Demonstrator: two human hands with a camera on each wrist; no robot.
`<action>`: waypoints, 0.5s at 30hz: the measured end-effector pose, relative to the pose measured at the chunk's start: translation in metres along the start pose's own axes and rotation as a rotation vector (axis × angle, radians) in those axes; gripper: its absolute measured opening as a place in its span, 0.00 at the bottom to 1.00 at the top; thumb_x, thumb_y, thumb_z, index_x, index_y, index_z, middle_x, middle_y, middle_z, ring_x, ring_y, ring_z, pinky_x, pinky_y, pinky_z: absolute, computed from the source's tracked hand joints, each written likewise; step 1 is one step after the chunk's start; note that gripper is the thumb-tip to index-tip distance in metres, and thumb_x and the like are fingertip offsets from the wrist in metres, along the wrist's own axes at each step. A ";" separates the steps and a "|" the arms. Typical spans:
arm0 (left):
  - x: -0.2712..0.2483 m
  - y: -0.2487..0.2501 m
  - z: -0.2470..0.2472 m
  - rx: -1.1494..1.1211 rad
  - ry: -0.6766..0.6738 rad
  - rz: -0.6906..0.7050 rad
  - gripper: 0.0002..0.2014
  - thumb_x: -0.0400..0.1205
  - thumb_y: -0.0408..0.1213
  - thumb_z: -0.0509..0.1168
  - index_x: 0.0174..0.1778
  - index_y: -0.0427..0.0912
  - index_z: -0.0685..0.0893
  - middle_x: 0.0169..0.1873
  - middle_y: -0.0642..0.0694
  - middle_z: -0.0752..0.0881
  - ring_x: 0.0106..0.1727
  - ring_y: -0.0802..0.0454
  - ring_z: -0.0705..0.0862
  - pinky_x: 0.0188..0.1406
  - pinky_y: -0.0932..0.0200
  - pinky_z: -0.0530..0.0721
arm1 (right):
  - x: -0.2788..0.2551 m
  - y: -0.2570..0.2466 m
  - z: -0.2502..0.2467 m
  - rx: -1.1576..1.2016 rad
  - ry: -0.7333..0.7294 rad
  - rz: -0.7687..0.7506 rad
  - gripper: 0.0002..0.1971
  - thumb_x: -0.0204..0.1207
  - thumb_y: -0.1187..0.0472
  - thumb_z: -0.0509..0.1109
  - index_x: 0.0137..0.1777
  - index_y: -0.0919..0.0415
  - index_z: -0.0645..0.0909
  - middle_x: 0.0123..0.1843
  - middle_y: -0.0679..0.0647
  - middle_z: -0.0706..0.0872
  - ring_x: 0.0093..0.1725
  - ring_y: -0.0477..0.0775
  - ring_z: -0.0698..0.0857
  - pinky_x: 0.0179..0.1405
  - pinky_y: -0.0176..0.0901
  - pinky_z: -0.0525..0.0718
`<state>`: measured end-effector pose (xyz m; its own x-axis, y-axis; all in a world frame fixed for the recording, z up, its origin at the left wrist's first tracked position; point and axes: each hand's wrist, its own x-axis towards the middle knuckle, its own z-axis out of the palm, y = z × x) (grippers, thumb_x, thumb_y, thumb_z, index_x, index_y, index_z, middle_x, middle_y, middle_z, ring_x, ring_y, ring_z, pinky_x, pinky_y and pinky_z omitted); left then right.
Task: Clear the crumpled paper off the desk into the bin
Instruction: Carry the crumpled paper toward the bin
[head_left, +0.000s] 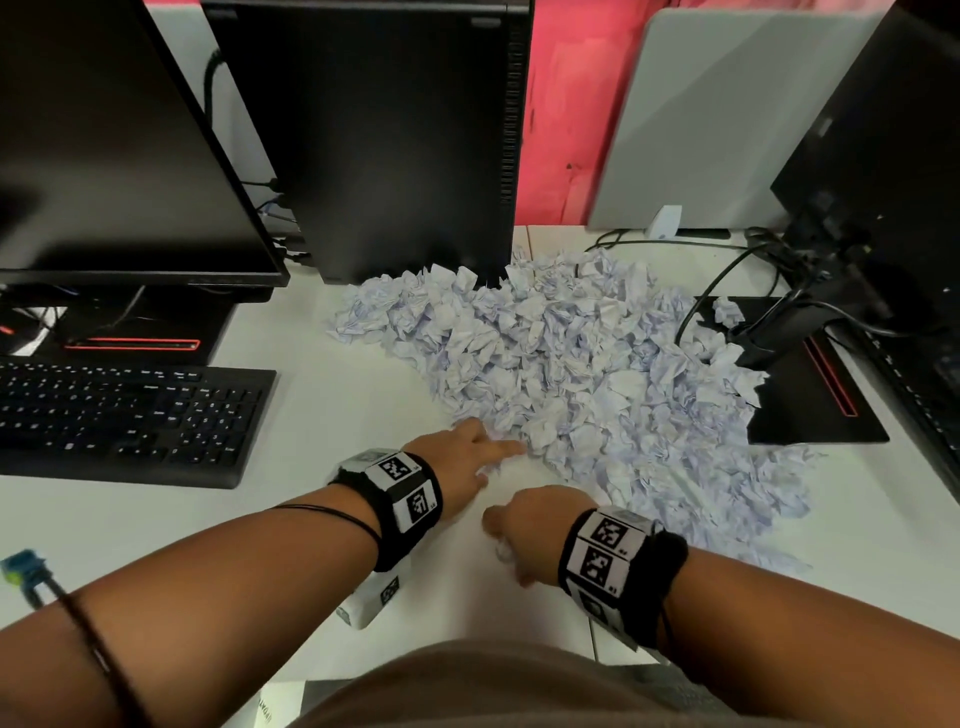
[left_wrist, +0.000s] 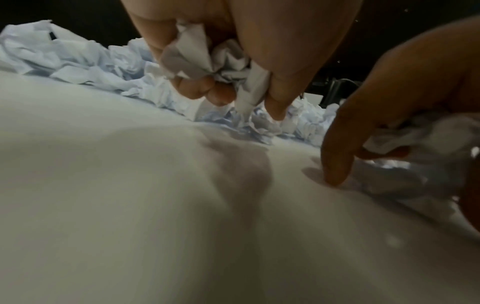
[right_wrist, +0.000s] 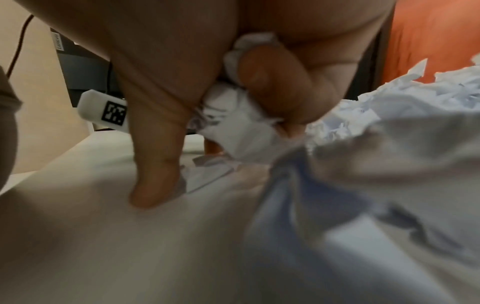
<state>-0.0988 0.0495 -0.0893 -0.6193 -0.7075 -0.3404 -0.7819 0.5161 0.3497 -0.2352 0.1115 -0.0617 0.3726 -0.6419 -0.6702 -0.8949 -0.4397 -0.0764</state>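
Observation:
A wide heap of crumpled white paper (head_left: 582, 364) covers the middle and right of the white desk (head_left: 363, 395). My left hand (head_left: 467, 452) sits at the heap's near left edge; in the left wrist view its fingers curl round a crumpled paper wad (left_wrist: 207, 61). My right hand (head_left: 524, 530) is just in front of the heap, knuckles up. Its fingers grip another paper wad (right_wrist: 239, 119), with the thumb tip (right_wrist: 150, 191) touching the desk. No bin shows in any view.
A monitor (head_left: 114, 156) and black keyboard (head_left: 124, 415) stand at the left, a black computer tower (head_left: 384, 135) behind the heap. At the right are a second monitor's stand (head_left: 810, 379) and cables (head_left: 727, 280). A small blue-green object (head_left: 23, 569) lies at the near left edge.

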 end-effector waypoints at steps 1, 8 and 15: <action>0.001 -0.001 0.003 0.004 -0.018 -0.009 0.25 0.85 0.39 0.58 0.77 0.63 0.65 0.63 0.50 0.70 0.51 0.52 0.77 0.46 0.65 0.70 | 0.001 -0.001 0.000 -0.017 0.017 -0.007 0.17 0.76 0.58 0.69 0.65 0.57 0.74 0.57 0.58 0.83 0.54 0.60 0.83 0.41 0.47 0.78; -0.002 -0.017 0.002 0.007 -0.052 -0.125 0.17 0.79 0.52 0.66 0.59 0.48 0.78 0.58 0.48 0.74 0.54 0.48 0.80 0.52 0.58 0.77 | 0.002 0.015 -0.011 0.183 0.165 0.056 0.13 0.81 0.59 0.56 0.61 0.58 0.78 0.58 0.57 0.83 0.59 0.60 0.81 0.56 0.48 0.80; -0.010 -0.033 0.004 0.026 -0.030 -0.261 0.15 0.82 0.50 0.61 0.57 0.45 0.79 0.58 0.46 0.79 0.59 0.47 0.79 0.55 0.57 0.74 | -0.001 0.048 -0.046 0.540 0.508 0.201 0.10 0.77 0.63 0.62 0.37 0.50 0.70 0.40 0.50 0.76 0.40 0.51 0.74 0.34 0.36 0.68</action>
<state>-0.0668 0.0417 -0.1005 -0.3977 -0.8040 -0.4421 -0.9169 0.3301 0.2245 -0.2674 0.0621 -0.0302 0.1403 -0.9442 -0.2979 -0.9047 0.0000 -0.4260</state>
